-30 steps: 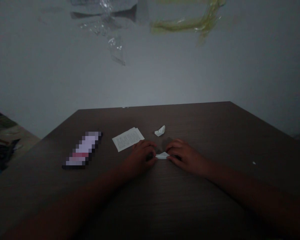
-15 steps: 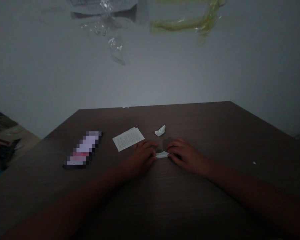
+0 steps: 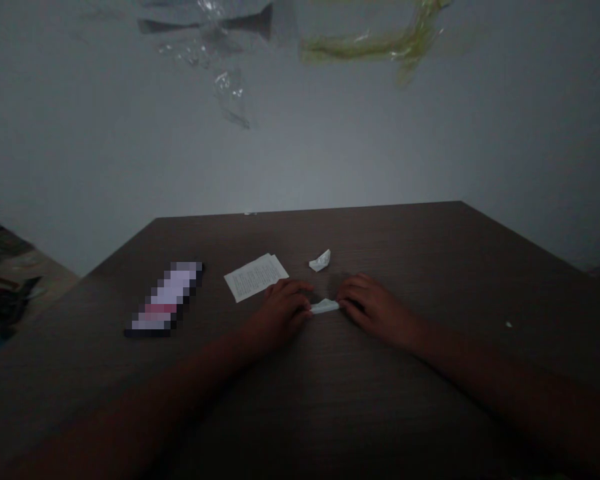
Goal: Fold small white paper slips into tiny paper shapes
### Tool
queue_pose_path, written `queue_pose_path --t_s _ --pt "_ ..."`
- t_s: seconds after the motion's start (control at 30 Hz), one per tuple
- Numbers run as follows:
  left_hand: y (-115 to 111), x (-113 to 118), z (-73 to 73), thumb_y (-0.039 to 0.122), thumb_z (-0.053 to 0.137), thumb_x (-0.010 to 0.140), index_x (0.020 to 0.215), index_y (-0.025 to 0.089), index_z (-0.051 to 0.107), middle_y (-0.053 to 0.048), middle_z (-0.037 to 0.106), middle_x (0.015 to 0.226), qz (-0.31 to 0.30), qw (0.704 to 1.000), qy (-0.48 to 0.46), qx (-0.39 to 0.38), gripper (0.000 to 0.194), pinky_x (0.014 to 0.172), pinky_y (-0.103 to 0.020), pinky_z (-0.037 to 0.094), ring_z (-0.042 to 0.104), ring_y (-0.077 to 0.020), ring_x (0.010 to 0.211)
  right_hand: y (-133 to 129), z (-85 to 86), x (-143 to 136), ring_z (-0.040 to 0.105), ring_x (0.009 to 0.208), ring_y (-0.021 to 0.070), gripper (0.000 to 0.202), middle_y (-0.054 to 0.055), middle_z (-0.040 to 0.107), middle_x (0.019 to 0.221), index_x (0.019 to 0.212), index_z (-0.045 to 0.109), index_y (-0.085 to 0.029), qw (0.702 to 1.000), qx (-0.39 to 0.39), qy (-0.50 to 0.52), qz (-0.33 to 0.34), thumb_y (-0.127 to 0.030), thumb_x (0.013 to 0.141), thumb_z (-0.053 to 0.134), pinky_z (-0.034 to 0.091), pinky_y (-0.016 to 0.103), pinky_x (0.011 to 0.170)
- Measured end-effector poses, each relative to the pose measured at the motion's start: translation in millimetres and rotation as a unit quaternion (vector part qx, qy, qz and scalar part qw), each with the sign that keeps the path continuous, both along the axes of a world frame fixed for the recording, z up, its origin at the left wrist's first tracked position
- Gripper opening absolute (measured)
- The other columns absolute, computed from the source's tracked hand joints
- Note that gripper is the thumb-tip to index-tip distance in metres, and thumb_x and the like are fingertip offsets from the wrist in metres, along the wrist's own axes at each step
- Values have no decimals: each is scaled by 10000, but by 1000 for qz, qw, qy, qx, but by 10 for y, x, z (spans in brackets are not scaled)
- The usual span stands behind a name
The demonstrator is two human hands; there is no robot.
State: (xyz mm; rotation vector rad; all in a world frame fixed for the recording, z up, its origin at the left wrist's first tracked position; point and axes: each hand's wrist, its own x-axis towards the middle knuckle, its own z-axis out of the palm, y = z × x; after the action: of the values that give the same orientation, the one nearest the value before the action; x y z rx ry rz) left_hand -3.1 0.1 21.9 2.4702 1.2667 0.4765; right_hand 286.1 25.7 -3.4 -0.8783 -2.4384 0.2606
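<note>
A small folded piece of white paper (image 3: 325, 306) lies low over the table between my two hands. My left hand (image 3: 286, 305) pinches its left end between thumb and fingers. At the other end, the thumb and fingertips of my right hand (image 3: 373, 305) are closed on the paper. Just beyond the hands sits a small folded paper boat (image 3: 321, 261). Printed paper sheets (image 3: 257, 277) lie flat beyond my left hand, whose fingers come close to their near edge.
A phone (image 3: 167, 297) with a blurred-out screen lies on the left of the dark wooden table (image 3: 405, 247). A tiny white scrap (image 3: 509, 325) rests at the right. Behind the table rises a wall (image 3: 330, 147) with clear and yellow tape (image 3: 360, 50).
My right hand has shifted slightly right and away from me, and a little more of the folded paper shows between the hands. My left hand stays nearly in place.
</note>
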Motion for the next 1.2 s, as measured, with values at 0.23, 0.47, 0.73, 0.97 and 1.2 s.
queue_pose_path --t_s 0.23,0.47,0.73,0.97,1.2 --pt "25 -17 -44 169 710 1069 1045 258 762 -90 755 1574 7 1000 0 2 106 1272 -621 512 639 -361 1499 -5 -9 -5 713 1087 286 198 85 758 1103 1084 705 -250 1000 -15 -9 13 -158 1162 548 616 483 1009" --pt "9 4 -38 144 706 1071 1032 225 760 -107 765 1559 17 1000 3 6 105 1268 -621 501 636 -376 1496 -36 58 -24 718 1086 288 101 87 742 1083 1044 669 -244 999 -24 28 -19 -169 1103 638 616 458 980" --pt "7 7 -37 129 702 1072 1049 213 768 -111 766 1550 22 1000 -3 4 109 1272 -621 500 630 -365 1493 -112 64 -36 720 917 259 96 65 743 982 1012 668 -255 999 -18 31 -24 -198 1083 638 617 400 854" --pt "-4 6 -23 113 698 1070 1026 218 761 -107 759 1553 21 1000 -8 0 130 1286 -615 492 624 -361 1493 -139 35 -57 728 901 253 160 62 737 971 985 660 -264 999 7 38 -19 -185 1116 614 627 388 846" --pt "20 -1 -45 124 713 1063 1039 214 770 -110 755 1552 15 1000 1 2 109 1275 -624 505 629 -369 1485 -100 -4 -68 725 921 241 161 53 731 992 987 637 -260 999 0 44 -11 -139 1091 615 636 383 854"
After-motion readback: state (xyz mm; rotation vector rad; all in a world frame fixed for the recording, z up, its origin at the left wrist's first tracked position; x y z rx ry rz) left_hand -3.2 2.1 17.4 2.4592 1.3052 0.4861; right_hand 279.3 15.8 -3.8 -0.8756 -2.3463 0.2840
